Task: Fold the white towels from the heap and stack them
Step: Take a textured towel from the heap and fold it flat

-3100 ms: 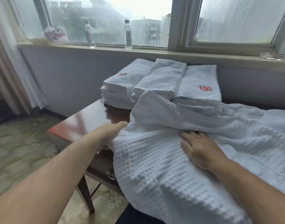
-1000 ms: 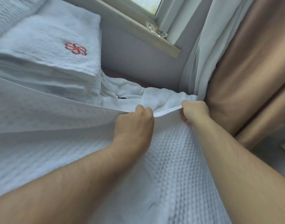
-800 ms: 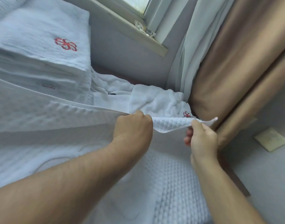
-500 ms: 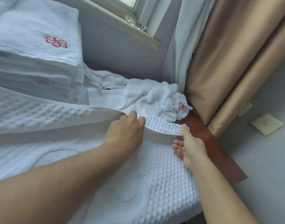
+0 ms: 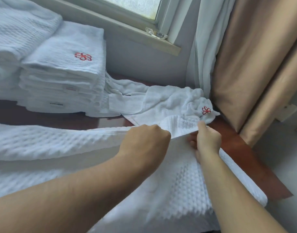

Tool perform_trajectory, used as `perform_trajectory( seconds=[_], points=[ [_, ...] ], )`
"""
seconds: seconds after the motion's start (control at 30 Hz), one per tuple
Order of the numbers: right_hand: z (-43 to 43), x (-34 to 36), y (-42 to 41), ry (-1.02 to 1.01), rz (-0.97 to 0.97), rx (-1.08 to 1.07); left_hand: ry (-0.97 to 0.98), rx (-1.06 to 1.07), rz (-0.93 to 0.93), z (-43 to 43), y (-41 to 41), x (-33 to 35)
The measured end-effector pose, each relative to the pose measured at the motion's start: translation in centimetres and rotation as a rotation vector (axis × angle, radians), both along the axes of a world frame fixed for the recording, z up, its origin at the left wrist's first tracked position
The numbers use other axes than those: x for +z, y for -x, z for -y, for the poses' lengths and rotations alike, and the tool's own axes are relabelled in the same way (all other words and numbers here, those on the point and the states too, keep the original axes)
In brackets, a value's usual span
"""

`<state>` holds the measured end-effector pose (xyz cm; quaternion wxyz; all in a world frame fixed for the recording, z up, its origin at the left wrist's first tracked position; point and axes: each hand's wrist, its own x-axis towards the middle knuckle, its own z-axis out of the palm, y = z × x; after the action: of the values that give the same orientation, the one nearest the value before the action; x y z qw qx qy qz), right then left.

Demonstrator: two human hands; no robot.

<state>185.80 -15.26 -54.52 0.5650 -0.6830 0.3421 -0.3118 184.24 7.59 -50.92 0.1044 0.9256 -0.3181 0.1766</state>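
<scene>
We see both hands pinching the waffle towel's [image 5: 178,190] raised edge, left hand [image 5: 145,143] beside right hand [image 5: 207,142], near the folded stack [image 5: 63,78] on the surface [image 5: 242,148].

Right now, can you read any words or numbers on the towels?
No words or numbers can be read.
Red emblem on the top folded towel: a flower-like sign, no letters.
Second red emblem on the crumpled towel: the same sign.
Two small tags on the stack's side: too blurred to read.
</scene>
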Motion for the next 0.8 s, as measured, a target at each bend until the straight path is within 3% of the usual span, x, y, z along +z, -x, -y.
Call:
perform_trajectory(
  seconds=[0.1, 0.17, 0.27, 0.37, 0.47, 0.53, 0.63, 0.7, 0.8],
  points=[
    [1.1, 0.2, -0.3, -0.119, -0.012, 0.023, -0.078, -0.113, -0.014, 0.3, 2.1, -1.4],
    [1.4, -0.2, -0.2, -0.109, -0.003, 0.084, -0.145, -0.178, 0.144, -0.2, 2.6, -2.2],
    [1.3, -0.5, 0.6, -0.07, 0.105, 0.07, -0.026, -0.192, 0.363, -0.2, 2.2, -3.6],
    [1.2, 0.0, 0.9, -0.094, 0.111, 0.104, 0.037, -0.199, 0.339, 0.2, 2.1, -4.1],
    [1.3, 1.1, 1.0, -0.153, -0.068, 0.284, 0.08, -0.197, 0.27, 0.3, 2.0, -4.2],
    [1.7, 2.3, 1.2, 0.051, -0.254, 0.308, 0.098, -0.243, 0.304, 0.1, 2.0, -4.1],
    [2.6, 2.9, 2.6, 0.552, -0.242, -0.013, 0.095, -0.365, 0.402, 0.0, 2.3, -4.0],
    [2.9, 2.1, 4.2, 0.562, -0.073, -0.156, 0.087, -0.459, 0.411, -0.1, 2.5, -4.3],
    [3.5, 0.2, 5.7, 0.505, -0.157, -0.091, 0.083, -0.528, 0.34, -0.1, 2.4, -4.5]
  ],
)
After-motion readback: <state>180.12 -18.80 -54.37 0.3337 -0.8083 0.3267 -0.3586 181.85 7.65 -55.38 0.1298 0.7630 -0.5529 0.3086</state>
